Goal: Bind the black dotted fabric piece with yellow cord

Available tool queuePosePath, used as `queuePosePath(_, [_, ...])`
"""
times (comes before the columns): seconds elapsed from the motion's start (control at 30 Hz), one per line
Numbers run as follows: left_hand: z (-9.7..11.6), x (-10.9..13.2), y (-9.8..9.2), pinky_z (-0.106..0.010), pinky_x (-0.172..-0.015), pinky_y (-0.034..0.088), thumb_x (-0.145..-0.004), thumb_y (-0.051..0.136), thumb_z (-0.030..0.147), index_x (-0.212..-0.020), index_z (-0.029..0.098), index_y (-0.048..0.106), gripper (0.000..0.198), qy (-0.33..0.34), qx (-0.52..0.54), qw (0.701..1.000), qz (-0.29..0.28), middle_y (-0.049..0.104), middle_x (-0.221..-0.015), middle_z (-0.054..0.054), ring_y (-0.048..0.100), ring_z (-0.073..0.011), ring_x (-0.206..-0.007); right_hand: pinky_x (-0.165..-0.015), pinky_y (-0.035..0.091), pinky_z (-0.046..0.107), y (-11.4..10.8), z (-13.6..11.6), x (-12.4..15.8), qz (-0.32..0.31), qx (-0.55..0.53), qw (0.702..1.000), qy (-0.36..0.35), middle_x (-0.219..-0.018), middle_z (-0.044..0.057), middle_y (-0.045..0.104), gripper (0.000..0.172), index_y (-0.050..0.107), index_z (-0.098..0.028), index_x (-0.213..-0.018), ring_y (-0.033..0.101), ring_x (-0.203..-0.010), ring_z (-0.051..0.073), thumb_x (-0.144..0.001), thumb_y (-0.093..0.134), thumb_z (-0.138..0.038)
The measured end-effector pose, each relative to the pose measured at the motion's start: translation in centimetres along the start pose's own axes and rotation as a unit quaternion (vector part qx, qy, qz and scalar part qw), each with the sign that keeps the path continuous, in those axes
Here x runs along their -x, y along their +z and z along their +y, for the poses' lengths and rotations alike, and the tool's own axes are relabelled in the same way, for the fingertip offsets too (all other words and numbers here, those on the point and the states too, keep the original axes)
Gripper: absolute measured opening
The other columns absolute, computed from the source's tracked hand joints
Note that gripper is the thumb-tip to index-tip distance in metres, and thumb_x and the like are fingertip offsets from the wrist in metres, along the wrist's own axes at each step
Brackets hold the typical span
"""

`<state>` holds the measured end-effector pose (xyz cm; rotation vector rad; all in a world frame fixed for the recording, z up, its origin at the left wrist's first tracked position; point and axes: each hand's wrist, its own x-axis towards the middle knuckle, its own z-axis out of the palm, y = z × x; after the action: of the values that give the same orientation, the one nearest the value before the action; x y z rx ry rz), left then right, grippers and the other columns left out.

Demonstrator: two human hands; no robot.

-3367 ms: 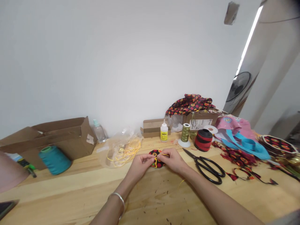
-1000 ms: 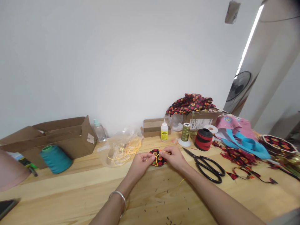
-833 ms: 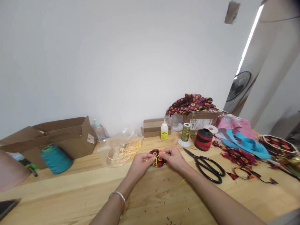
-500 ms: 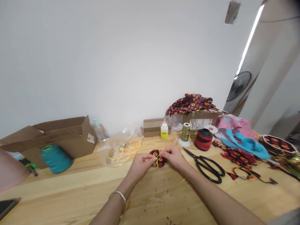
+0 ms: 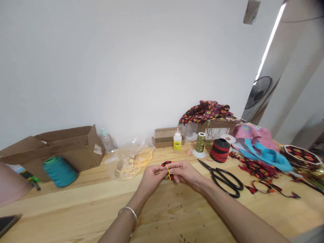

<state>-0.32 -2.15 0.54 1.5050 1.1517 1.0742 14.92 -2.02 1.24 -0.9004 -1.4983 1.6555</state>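
My left hand [image 5: 151, 175] and my right hand [image 5: 185, 171] meet over a small round pad of black fabric with red and orange dots [image 5: 166, 165] on the wooden table [image 5: 76, 206]. Both hands pinch a thin yellow cord [image 5: 167, 170] that loops across the pad. My right fingers cover most of the pad, so only its left part shows. A silver bangle sits on my left wrist.
Black scissors [image 5: 225, 180] lie right of my hands, with a red-and-black ribbon roll [image 5: 219, 150], an olive thread spool [image 5: 200, 143] and a glue bottle [image 5: 177, 143] behind. A bag of yellow cord [image 5: 134, 160], a teal thread cone [image 5: 59, 171] and a cardboard box [image 5: 60, 146] lie left. Fabric scraps crowd the right.
My right hand has slid left over the fabric pad and now hides most of it. The two hands have drawn closer together, still pinching the yellow cord.
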Motion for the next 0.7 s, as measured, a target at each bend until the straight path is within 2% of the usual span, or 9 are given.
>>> queuePosePath(0.1, [0.0, 0.0, 0.0, -0.021, -0.054, 0.040, -0.059, 0.058, 0.030, -0.062, 0.012, 0.066, 0.020, -0.007, -0.003, 1.000, -0.002, 0.066, -0.060, -0.005, 0.056, -0.0141, -0.056, -0.035, 0.018, 0.015, 0.4, 0.5, -0.3, 0.047, 0.114, 0.992, -0.026, -0.036, -0.006, 0.047, 0.026, 0.058, -0.013, -0.089, 0.026, -0.030, 0.003, -0.067, 0.052, -0.027])
queuePosePath(0.23, [0.1, 0.1, -0.1, -0.022, -0.056, 0.040, -0.061, 0.057, 0.029, -0.064, 0.011, 0.065, 0.020, -0.013, 0.029, 0.999, -0.026, 0.065, -0.061, -0.005, 0.054, -0.0138, -0.056, -0.039, 0.028, 0.015, 0.6, 1.0, -0.3, 0.098, 0.265, 0.956, -0.077, -0.038, -0.005, 0.050, 0.025, 0.059, -0.016, -0.088, 0.035, -0.033, 0.005, -0.072, 0.045, -0.029])
queuePosePath(0.4, [0.1, 0.0, -0.2, -0.021, -0.055, 0.037, -0.064, 0.055, 0.031, -0.059, 0.012, 0.064, 0.021, -0.004, 0.051, 0.998, -0.046, 0.062, -0.055, -0.002, 0.052, -0.0124, -0.054, -0.047, 0.032, 0.017, 1.0, 0.7, 0.3, 0.099, 0.399, 0.903, -0.126, -0.043, -0.005, 0.054, 0.030, 0.052, -0.020, -0.101, 0.046, -0.041, 0.008, -0.072, 0.045, -0.025])
queuePosePath(0.5, [-0.2, -0.2, -0.2, -0.018, -0.049, 0.034, -0.064, 0.056, 0.031, -0.059, 0.012, 0.063, 0.021, -0.006, 0.054, 0.998, -0.022, 0.058, -0.050, 0.001, 0.047, -0.0088, -0.048, -0.048, 0.032, 0.017, 1.1, 0.4, 0.5, 0.086, 0.431, 0.887, -0.142, -0.045, -0.005, 0.056, 0.033, 0.050, -0.021, -0.104, 0.048, -0.044, 0.009, -0.072, 0.045, -0.026])
queuePosePath(0.6, [-0.4, -0.3, -0.2, -0.016, -0.039, 0.024, -0.065, 0.055, 0.032, -0.057, 0.011, 0.060, 0.023, -0.019, 0.064, 0.998, -0.013, 0.047, -0.042, 0.005, 0.034, -0.0038, -0.038, -0.050, 0.032, 0.017, 1.0, 0.1, 0.6, 0.081, 0.428, 0.887, -0.151, -0.046, -0.005, 0.057, 0.028, 0.051, -0.022, -0.102, 0.050, -0.047, 0.009, -0.078, 0.037, -0.026])
queuePosePath(0.7, [-0.3, -0.3, -0.1, -0.016, -0.036, 0.016, -0.064, 0.055, 0.033, -0.060, 0.010, 0.059, 0.023, -0.031, 0.076, 0.996, -0.017, 0.046, -0.043, 0.005, 0.027, -0.0021, -0.034, -0.050, 0.032, 0.017, 0.9, 0.1, 0.6, 0.090, 0.431, 0.885, -0.151, -0.047, -0.004, 0.058, 0.028, 0.053, -0.023, -0.099, 0.050, -0.047, 0.008, -0.080, 0.033, -0.025])
